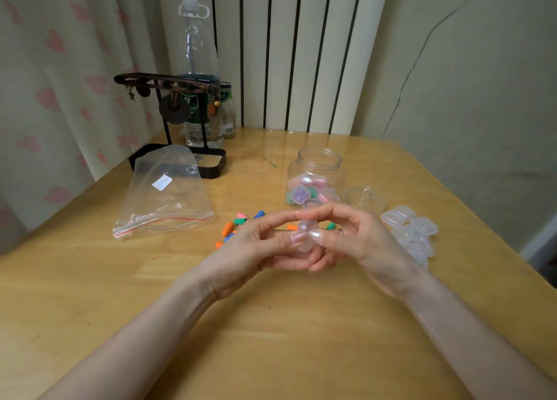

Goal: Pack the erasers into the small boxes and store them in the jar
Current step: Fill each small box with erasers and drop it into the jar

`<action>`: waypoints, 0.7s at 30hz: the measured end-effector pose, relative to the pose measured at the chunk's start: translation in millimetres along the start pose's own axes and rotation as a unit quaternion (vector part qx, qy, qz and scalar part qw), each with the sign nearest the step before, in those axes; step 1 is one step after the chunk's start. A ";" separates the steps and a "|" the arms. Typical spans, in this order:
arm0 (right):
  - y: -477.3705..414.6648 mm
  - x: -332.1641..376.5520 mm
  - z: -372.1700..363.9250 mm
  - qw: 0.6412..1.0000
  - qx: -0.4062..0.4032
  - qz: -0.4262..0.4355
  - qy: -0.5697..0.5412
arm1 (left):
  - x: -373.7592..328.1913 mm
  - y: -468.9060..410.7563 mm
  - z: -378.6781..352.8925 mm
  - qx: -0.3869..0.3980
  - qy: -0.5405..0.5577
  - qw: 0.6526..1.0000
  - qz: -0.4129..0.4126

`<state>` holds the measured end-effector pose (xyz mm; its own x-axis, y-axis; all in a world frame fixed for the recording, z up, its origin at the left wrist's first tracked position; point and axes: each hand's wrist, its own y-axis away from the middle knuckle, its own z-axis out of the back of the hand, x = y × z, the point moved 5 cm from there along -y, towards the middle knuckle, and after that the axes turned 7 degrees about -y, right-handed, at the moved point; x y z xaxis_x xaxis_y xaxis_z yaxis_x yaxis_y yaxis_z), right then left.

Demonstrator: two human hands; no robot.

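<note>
Both hands meet above the middle of the wooden table, pinching one small clear plastic box [306, 236] between their fingertips. My left hand [256, 249] grips it from the left, my right hand [355, 240] from the right. Loose coloured erasers [229, 228] lie on the table just behind my hands, partly hidden by them. An open clear jar [315, 178] stands behind, holding several small boxes filled with coloured erasers. Its clear lid [363, 197] lies to its right. A pile of empty small boxes [413, 234] sits right of my right hand.
A clear zip bag [164, 194] lies at the left. Behind it stand a black jewellery stand [177, 122] with a tray base, a tall plastic bottle [197, 68] and a smaller bottle [229, 110]. The table's right edge [494, 228] runs close to the box pile.
</note>
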<state>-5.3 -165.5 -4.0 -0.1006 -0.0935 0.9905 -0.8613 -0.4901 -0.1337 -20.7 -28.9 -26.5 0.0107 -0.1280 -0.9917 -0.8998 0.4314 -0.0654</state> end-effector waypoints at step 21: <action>1.3 -3.2 -9.6 0.999 0.042 0.007 0.018 | 5.1 -1.1 -2.6 -0.073 0.012 0.997 -0.025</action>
<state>-10.9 -157.5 -7.0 -0.1321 -0.0698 0.9888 -0.8147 -0.5605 -0.1484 -20.8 -32.3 -31.1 0.0481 -0.1681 -0.9846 -0.9523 0.2897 -0.0960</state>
